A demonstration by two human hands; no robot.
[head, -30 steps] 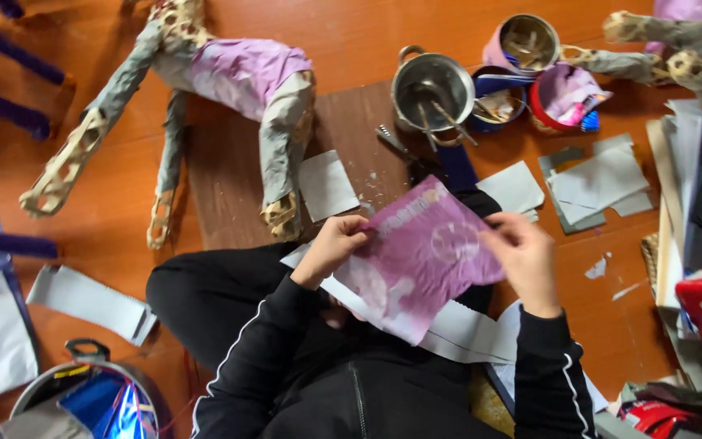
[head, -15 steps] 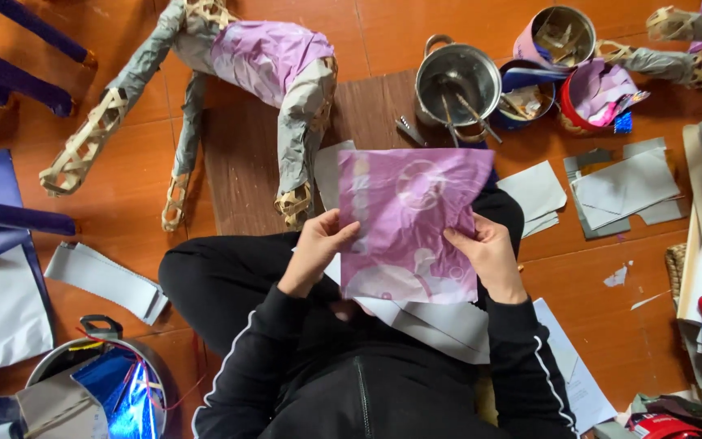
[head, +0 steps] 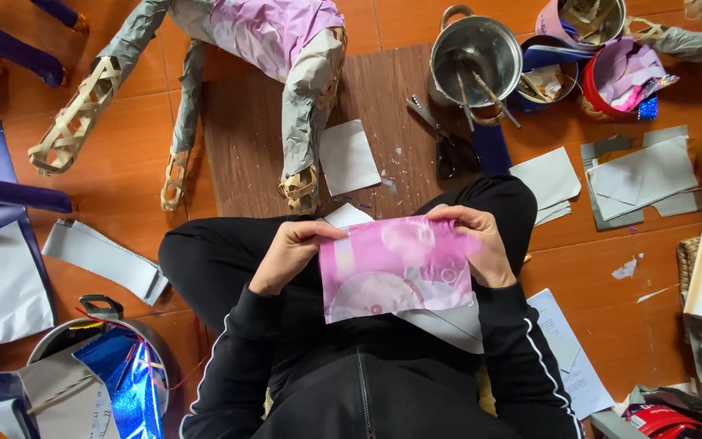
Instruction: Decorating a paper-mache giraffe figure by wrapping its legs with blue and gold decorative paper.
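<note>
- Left hand (head: pixel 290 256) and right hand (head: pixel 481 244): both pinched shut on the upper corners of a pink-and-white printed paper sheet (head: pixel 396 272); thumbs on the near face, fingers behind.
- Location of sheet: held flat above the lap, over black trousers, with a grey-white paper sheet (head: pixel 448 321) showing beneath its lower right edge.
- Change against the earlier views: sheet formerly raised, tilted and larger in outline; now lower, level and shorter top to bottom. Judged as folded or drawn in toward the body, ready for further shaping.
- Edges: top edge straight between the two grips; bottom edge free and slightly angled; left edge free.
- Ahead of the knees: brown board (head: pixel 383 106), grey paper square (head: pixel 349 156), scissors (head: pixel 440 138), steel pot with sticks (head: pixel 477 53).
- Ahead on the left: woven-cane animal frame partly covered in grey and pink paper (head: pixel 286 65).
- Open room: bare board between square and scissors; right side crowded with grey paper stacks (head: pixel 639 175).
</note>
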